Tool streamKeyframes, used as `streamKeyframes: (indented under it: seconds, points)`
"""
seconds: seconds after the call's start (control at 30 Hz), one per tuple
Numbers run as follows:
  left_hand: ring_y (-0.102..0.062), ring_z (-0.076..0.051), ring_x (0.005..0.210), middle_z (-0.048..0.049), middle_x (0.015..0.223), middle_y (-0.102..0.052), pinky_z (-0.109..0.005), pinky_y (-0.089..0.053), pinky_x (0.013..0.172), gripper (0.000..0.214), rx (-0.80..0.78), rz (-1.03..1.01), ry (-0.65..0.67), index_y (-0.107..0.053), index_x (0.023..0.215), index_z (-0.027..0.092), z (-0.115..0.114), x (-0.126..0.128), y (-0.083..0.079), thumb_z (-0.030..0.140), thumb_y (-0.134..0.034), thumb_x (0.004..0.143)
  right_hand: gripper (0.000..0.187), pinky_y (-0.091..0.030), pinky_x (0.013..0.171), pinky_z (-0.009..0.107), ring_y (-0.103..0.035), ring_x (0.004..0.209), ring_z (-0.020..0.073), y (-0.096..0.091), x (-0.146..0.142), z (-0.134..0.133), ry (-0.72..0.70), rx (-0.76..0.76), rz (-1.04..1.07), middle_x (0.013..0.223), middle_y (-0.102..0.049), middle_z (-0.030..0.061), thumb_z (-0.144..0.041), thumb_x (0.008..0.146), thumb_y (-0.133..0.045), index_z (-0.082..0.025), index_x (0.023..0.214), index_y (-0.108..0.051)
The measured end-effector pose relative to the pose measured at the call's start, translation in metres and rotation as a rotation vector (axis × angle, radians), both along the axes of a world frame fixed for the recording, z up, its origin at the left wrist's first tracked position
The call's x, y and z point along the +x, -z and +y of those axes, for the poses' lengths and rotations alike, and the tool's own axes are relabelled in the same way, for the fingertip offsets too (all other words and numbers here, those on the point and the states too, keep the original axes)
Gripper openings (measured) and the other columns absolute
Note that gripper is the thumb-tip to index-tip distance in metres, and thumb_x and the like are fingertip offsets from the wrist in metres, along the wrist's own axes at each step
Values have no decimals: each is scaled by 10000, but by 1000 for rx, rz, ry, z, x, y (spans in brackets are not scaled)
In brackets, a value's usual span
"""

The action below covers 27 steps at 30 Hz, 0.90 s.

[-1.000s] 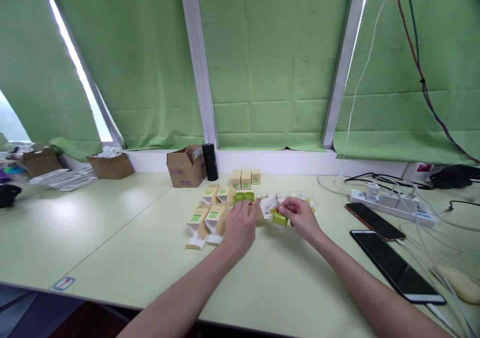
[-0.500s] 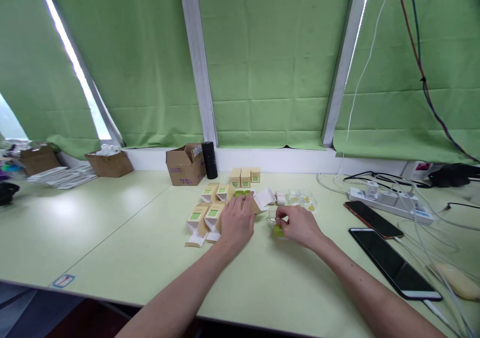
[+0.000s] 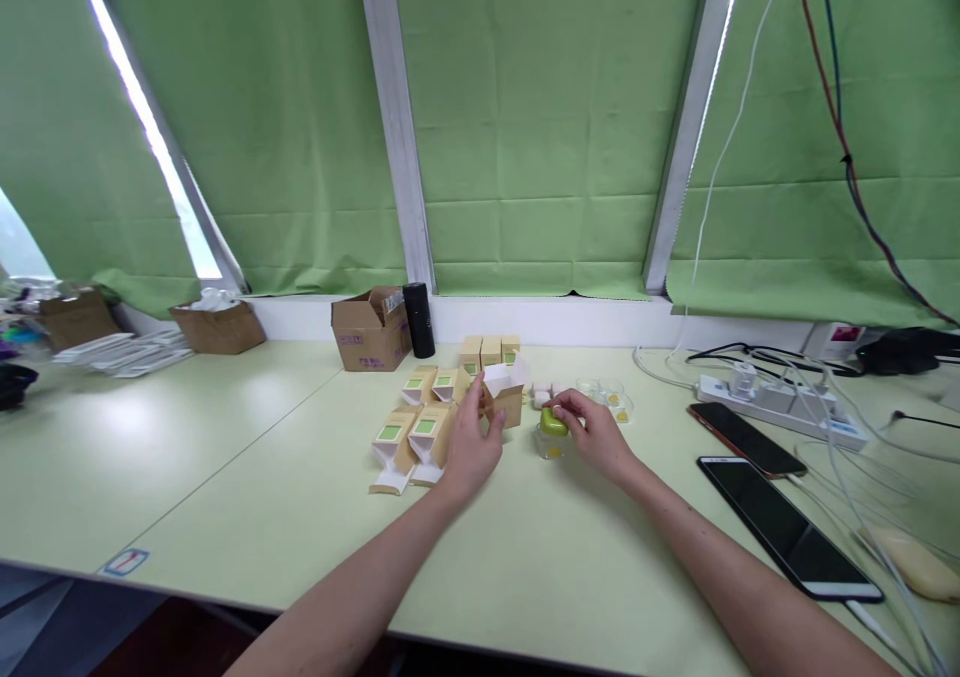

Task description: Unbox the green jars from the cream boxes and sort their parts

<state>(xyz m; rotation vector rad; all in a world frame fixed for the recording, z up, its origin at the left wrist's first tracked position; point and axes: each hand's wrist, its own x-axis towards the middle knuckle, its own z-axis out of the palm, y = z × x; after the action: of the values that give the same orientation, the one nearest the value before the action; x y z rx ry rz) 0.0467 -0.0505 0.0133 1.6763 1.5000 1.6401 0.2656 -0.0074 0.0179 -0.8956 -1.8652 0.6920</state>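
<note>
My left hand (image 3: 474, 442) grips the left side of a small open cardboard box (image 3: 508, 407), its thumb at the front and white flaps raised at the top. My right hand (image 3: 600, 442) pinches a rounded green block (image 3: 553, 421) between thumb and fingers. Just below the block stands a small clear container (image 3: 551, 445) with a yellow spot at its bottom; whether the two touch I cannot tell. Left of my left hand lie several beige boxes with green labels (image 3: 429, 429), two of them with flaps folded out toward me.
Behind are more small beige boxes (image 3: 490, 349), pale pink-white pieces (image 3: 541, 395) and clear containers (image 3: 613, 397). A brown carton (image 3: 371, 332) and a black cylinder (image 3: 418, 321) stand at the back. Two phones (image 3: 787, 527), cables and a power strip (image 3: 780, 409) lie to the right.
My right hand has raised the green block from low by the clear container to above it. The open box has turned beside my left hand, its flaps now pointing up and back.
</note>
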Motion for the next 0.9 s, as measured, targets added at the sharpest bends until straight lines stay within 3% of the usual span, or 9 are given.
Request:
streamKeyframes:
  seconds: [0.23, 0.33, 0.5, 0.67, 0.9]
  points:
    - [-641, -256, 1164, -124, 1302, -654, -396, -519, 979, 670, -39, -379, 247, -391, 1499, 248, 3, 3, -2, 442, -673, 923, 228, -456, 775, 321, -660, 844, 208, 5, 0, 1, -12, 29, -84, 961, -753, 33, -395, 991, -481, -250, 984, -657]
    - [-656, -249, 1146, -99, 1219, -695, -387, -510, 1004, 641, -49, -517, 283, -458, 1425, 245, 5, 2, -2, 454, -728, 883, 226, -448, 760, 315, -655, 838, 207, 4, 1, 1, -11, 30, -94, 978, -754, 35, -392, 995, -471, -251, 984, -648]
    - [-644, -264, 1178, -97, 1290, -679, -371, -534, 966, 595, -115, -714, 361, -538, 1307, 244, 9, 0, 2, 433, -805, 810, 223, -432, 746, 308, -633, 810, 197, 5, 2, 2, -9, 32, -128, 988, -755, 31, -380, 995, -460, -252, 987, -642]
    - [-658, -238, 1080, -98, 1314, -654, -349, -593, 813, 487, -163, -810, 474, -582, 1280, 227, 10, 0, 5, 386, -754, 853, 242, -444, 777, 320, -643, 844, 204, 7, 1, 2, -28, 18, -157, 1001, -751, 42, -376, 998, -440, -247, 994, -644]
    - [-673, -224, 1030, -101, 1255, -675, -384, -620, 826, 339, -199, -856, 539, -625, 1243, 206, 7, 2, 2, 325, -663, 927, 269, -448, 749, 321, -632, 804, 209, 9, 2, 2, 7, 25, -173, 953, -745, 43, -395, 996, -428, -249, 1008, -653]
